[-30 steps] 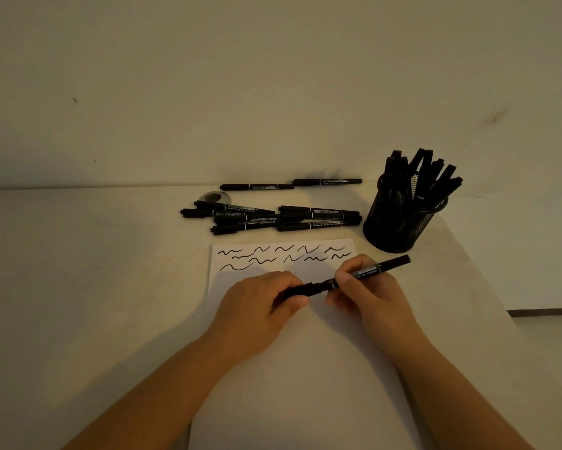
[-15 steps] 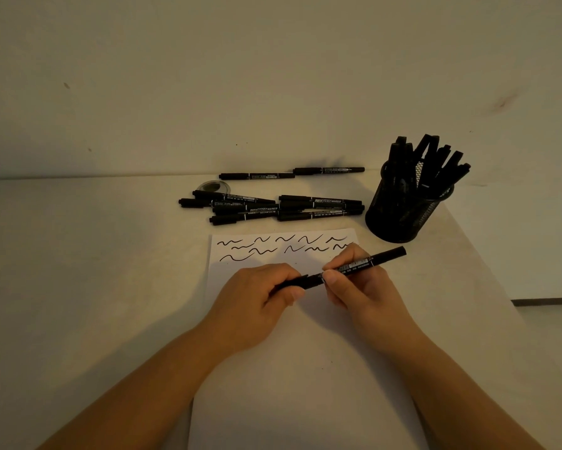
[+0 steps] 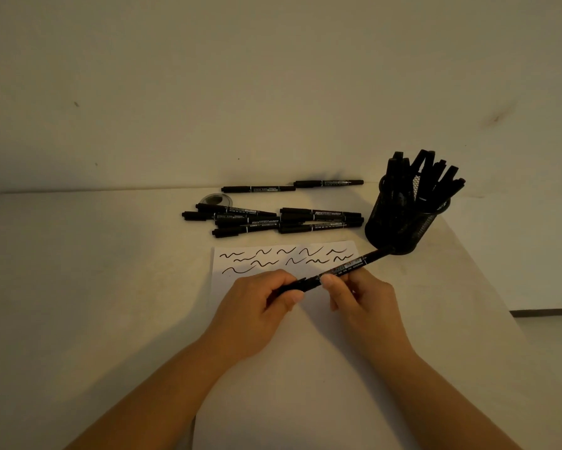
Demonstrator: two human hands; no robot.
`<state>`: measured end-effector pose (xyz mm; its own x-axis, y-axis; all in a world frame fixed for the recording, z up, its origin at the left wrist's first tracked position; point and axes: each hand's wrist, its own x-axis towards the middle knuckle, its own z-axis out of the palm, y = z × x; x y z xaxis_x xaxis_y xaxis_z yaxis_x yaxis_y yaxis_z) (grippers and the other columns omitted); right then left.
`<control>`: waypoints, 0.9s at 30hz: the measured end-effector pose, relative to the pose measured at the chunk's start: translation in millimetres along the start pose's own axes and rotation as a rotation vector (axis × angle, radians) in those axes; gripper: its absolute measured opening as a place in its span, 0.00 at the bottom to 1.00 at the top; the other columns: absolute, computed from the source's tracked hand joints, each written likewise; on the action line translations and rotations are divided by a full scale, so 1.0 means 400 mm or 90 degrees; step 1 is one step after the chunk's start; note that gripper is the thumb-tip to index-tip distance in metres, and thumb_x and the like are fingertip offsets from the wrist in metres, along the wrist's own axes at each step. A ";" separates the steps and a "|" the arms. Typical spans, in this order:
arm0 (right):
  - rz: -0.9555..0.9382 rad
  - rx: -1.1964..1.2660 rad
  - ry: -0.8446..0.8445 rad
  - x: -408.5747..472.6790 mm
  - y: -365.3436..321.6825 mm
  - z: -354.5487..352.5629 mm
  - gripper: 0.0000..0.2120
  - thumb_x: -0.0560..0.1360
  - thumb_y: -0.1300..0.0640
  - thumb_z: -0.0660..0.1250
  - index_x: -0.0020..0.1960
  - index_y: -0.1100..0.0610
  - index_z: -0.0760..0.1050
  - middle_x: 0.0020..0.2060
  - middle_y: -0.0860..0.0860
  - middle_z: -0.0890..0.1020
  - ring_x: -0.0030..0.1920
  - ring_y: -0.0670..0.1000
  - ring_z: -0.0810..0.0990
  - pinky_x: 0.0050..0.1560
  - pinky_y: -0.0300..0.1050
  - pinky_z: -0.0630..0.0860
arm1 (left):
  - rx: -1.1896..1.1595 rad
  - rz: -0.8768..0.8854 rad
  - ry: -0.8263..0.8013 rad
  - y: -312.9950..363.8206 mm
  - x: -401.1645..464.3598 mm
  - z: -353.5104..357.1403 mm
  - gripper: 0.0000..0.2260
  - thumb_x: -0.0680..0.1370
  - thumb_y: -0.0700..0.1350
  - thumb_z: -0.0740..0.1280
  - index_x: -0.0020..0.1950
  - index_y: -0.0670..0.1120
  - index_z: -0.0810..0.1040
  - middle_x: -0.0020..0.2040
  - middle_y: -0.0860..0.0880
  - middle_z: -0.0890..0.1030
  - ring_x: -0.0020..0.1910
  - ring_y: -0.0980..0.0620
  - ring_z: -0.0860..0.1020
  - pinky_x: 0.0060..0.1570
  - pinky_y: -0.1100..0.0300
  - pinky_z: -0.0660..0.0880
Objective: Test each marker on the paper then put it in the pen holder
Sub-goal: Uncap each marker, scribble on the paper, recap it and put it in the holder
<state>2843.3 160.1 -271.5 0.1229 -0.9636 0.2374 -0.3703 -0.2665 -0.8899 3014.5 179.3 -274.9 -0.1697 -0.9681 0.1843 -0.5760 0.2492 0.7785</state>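
Note:
Both my hands hold one black marker (image 3: 344,267) slanted above the white paper (image 3: 292,352). My left hand (image 3: 256,306) grips its lower left end, where the cap sits. My right hand (image 3: 360,297) pinches the barrel at its middle, and the far end points up right toward the black mesh pen holder (image 3: 399,222), which stands full of several markers. Several black squiggles (image 3: 286,258) run across the top of the paper. A pile of several black markers (image 3: 273,219) lies behind the paper.
Two more markers (image 3: 292,186) lie end to end along the wall at the back. A small round dark disc (image 3: 215,199) rests behind the pile. The table's right edge (image 3: 487,287) runs diagonally just past the holder.
The marker has tilted a little steeper, its far end now nearer the holder's base. Both hands keep their hold and stay over the paper.

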 end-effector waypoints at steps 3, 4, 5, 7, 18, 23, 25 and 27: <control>-0.172 -0.172 0.058 -0.003 -0.005 -0.009 0.18 0.74 0.42 0.60 0.33 0.53 0.74 0.26 0.46 0.75 0.31 0.46 0.73 0.31 0.32 0.67 | 0.051 -0.015 0.030 0.003 -0.004 -0.001 0.05 0.76 0.52 0.63 0.40 0.60 0.73 0.29 0.57 0.74 0.29 0.59 0.71 0.28 0.68 0.64; -0.270 -0.250 0.081 -0.001 -0.006 -0.011 0.14 0.74 0.47 0.61 0.36 0.54 0.77 0.30 0.47 0.78 0.32 0.45 0.73 0.32 0.31 0.67 | 0.084 -0.015 0.044 0.006 -0.003 -0.002 0.03 0.76 0.53 0.63 0.42 0.59 0.74 0.30 0.57 0.73 0.30 0.59 0.71 0.29 0.68 0.64; -0.356 -0.329 0.098 0.002 -0.006 -0.012 0.09 0.73 0.52 0.64 0.40 0.55 0.79 0.34 0.49 0.79 0.32 0.44 0.75 0.32 0.31 0.69 | 0.113 -0.011 0.059 0.009 -0.002 -0.005 0.03 0.76 0.53 0.63 0.44 0.57 0.76 0.31 0.59 0.73 0.30 0.59 0.71 0.30 0.68 0.63; -0.435 -0.445 0.101 0.007 -0.010 -0.006 0.08 0.69 0.62 0.69 0.48 0.57 0.80 0.41 0.52 0.81 0.36 0.48 0.77 0.29 0.36 0.72 | 0.134 -0.003 0.091 0.016 0.003 -0.016 0.06 0.76 0.53 0.63 0.47 0.55 0.78 0.32 0.61 0.72 0.33 0.62 0.72 0.33 0.69 0.64; -0.556 -0.522 0.077 0.091 -0.086 -0.029 0.11 0.74 0.52 0.63 0.47 0.58 0.80 0.36 0.51 0.81 0.32 0.50 0.77 0.28 0.40 0.73 | 0.340 0.213 0.201 0.095 0.048 -0.096 0.14 0.75 0.56 0.59 0.46 0.51 0.80 0.36 0.56 0.81 0.30 0.60 0.75 0.31 0.74 0.65; -0.523 -0.520 0.078 0.139 -0.135 -0.057 0.09 0.69 0.58 0.73 0.47 0.59 0.79 0.35 0.52 0.80 0.31 0.50 0.77 0.23 0.43 0.74 | 0.296 0.211 0.250 0.104 0.091 -0.125 0.12 0.74 0.57 0.61 0.49 0.52 0.78 0.35 0.58 0.79 0.30 0.60 0.75 0.30 0.68 0.70; -0.428 -0.454 0.131 0.170 -0.162 -0.085 0.09 0.69 0.59 0.72 0.48 0.60 0.77 0.36 0.52 0.80 0.31 0.49 0.75 0.23 0.39 0.71 | 0.295 0.137 0.252 0.078 0.115 -0.146 0.09 0.74 0.55 0.65 0.51 0.53 0.77 0.35 0.59 0.77 0.32 0.60 0.74 0.30 0.65 0.70; -0.330 -0.351 0.180 0.201 -0.182 -0.121 0.10 0.72 0.57 0.69 0.52 0.59 0.75 0.36 0.46 0.77 0.30 0.43 0.71 0.29 0.32 0.65 | 0.365 0.034 0.200 0.028 0.142 -0.170 0.07 0.75 0.53 0.64 0.50 0.54 0.76 0.40 0.58 0.78 0.37 0.58 0.74 0.35 0.62 0.70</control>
<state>2835.4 101.0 -168.9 0.1930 -0.6641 0.7223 -0.7403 -0.5818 -0.3370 3052.6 125.5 -214.9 -0.0177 -0.8939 0.4480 -0.9229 0.1870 0.3367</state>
